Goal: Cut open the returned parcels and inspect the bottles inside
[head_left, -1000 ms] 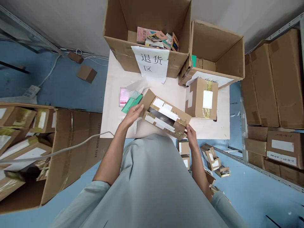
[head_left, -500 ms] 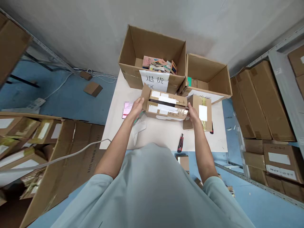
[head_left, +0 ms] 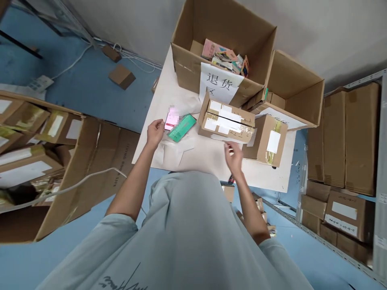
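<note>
My left hand (head_left: 155, 133) is at the left edge of a phone (head_left: 171, 120) with a pink screen, its fingers loosely bent and holding nothing visible. Whether the fingertips touch the phone is unclear. A flat green packet (head_left: 183, 128) lies against the phone, with thin white wrapping (head_left: 178, 152) around them. In front of a taped cardboard box (head_left: 225, 123) with white labels hovers my right hand (head_left: 234, 158), its fingers half curled and apart, nothing in them. That box rests on the white table (head_left: 205, 155). A red and black utility knife (head_left: 231, 179) is mostly hidden by my right wrist.
A large open carton (head_left: 187, 72) holding several books stands at the back, beside a smaller open carton (head_left: 305, 82). A labelled box (head_left: 272, 141) sits at right. Stacked parcels line a right-hand rack (head_left: 377, 161). A parcel-filled carton (head_left: 99, 149) and a cable (head_left: 90, 176) are at left.
Both hands have let go of the labelled box, which now sits lower at the back with its left flap up. My left hand moved to the phone, and the green packet came into view.
</note>
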A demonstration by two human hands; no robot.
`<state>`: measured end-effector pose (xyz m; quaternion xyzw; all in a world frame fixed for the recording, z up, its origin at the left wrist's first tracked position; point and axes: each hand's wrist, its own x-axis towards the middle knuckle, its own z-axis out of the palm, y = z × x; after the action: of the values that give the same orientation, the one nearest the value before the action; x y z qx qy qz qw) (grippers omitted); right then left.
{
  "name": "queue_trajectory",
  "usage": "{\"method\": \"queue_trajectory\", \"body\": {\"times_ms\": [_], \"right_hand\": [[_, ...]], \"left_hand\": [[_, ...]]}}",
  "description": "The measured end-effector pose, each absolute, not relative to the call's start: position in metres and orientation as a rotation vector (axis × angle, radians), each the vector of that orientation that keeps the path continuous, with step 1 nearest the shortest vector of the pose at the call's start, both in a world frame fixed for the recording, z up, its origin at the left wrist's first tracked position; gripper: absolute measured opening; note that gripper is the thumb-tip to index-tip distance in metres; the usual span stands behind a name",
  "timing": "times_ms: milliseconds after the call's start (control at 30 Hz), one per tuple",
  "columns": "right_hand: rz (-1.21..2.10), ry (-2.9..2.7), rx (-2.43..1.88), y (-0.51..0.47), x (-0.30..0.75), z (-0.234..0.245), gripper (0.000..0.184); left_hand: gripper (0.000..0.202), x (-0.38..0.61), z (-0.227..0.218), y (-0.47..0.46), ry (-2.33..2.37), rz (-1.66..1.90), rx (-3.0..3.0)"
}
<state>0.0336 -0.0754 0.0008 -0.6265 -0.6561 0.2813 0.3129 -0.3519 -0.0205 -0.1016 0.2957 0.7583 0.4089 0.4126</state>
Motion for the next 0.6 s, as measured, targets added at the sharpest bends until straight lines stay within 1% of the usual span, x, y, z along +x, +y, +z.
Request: {"method": "queue_trajectory", "body": {"times_ms": [67,133,233,267,300,400,467,533,600], "right_hand": [[0.970,-1.861,-1.669,-0.088,-0.002,-0.022,0.044],[1.153,-2.004,-1.732,-0.090,-0.033,-0.046,0.045],[1.304,-2.202,-1.824,-0.080,-0.075,-0.076,0.064],[1.323,-2.255,-1.861,-0.074,-0.087,-0.083,0.073],[1.330,-2.296,-1.909,-0.068,-0.100,-0.090,0.083],[1.305,-2.359,-2.095,-0.052,-0.136,-0.110,0.117],[1.315,-2.390,-2.192,-0.045,-0.156,-0.123,0.135],[1.322,-2.454,-2.245,-0.044,-0.171,-0.135,0.143],[1.278,-2.530,-2.271,-0.048,-0.180,-0.144,0.143]], "left_hand": [[0.050,-0.364,-0.114,-0.046,2.021,0.827,0.896],[0.075,-0.374,-0.124,-0.073,2.098,0.540,1.026],[0.121,-0.381,-0.135,-0.109,2.077,0.117,1.050],[0.131,-0.381,-0.138,-0.119,2.046,0.028,1.039],[0.137,-0.380,-0.142,-0.127,2.015,-0.026,1.036],[0.139,-0.369,-0.154,-0.143,1.956,-0.031,1.057],[0.139,-0.361,-0.163,-0.149,1.942,0.017,1.053],[0.141,-0.354,-0.172,-0.151,1.940,0.069,1.047],[0.142,-0.347,-0.178,-0.150,1.923,0.110,1.063]]}}
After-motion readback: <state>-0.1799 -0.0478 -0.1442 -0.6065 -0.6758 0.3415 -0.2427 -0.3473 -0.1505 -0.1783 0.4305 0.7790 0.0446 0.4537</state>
